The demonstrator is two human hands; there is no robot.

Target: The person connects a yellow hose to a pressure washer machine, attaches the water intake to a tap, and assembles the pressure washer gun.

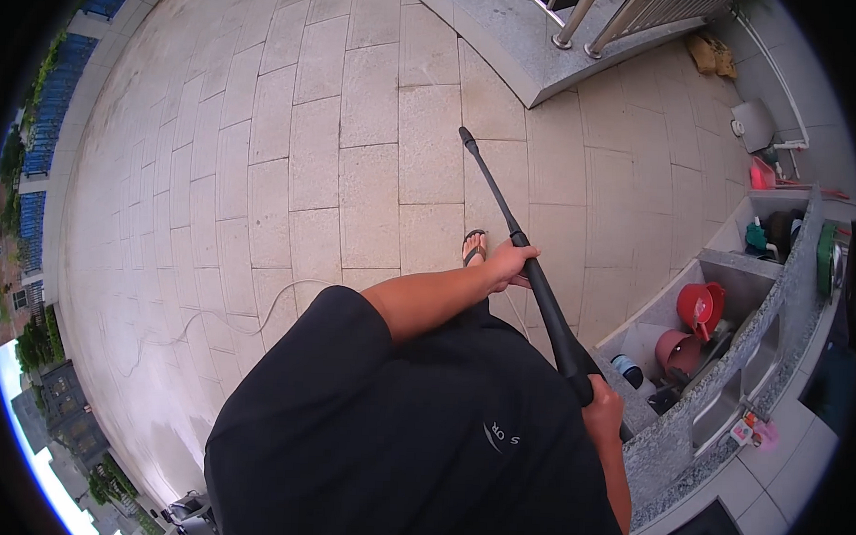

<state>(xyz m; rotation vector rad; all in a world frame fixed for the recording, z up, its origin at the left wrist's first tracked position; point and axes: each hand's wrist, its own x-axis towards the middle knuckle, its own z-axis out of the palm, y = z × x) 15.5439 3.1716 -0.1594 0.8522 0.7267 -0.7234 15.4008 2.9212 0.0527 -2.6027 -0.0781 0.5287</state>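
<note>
A long black pressure washer wand (551, 314) slants across my body, its nozzle end pointing away from me over the stone-tiled floor (372, 124). Around the middle of the wand, where the thin lance meets the thicker body, my left hand (509, 267) is closed. My right hand (603, 408) grips its rear end, close to my right hip; the fingers there are partly hidden. The nozzle is off the ground, as far as I can see, and no clear jet shows. Below my left hand, one foot in a flip-flop (475, 247) stands on the tiles.
Along my right runs a stone counter (657, 464) with open compartments holding red basins (698, 310) and bottles. Ahead right, a raised stone ledge (539, 69) carries metal railings (634, 25). A thin hose (268, 317) curves over the floor at left. A dark machine (193, 517) stands lower left.
</note>
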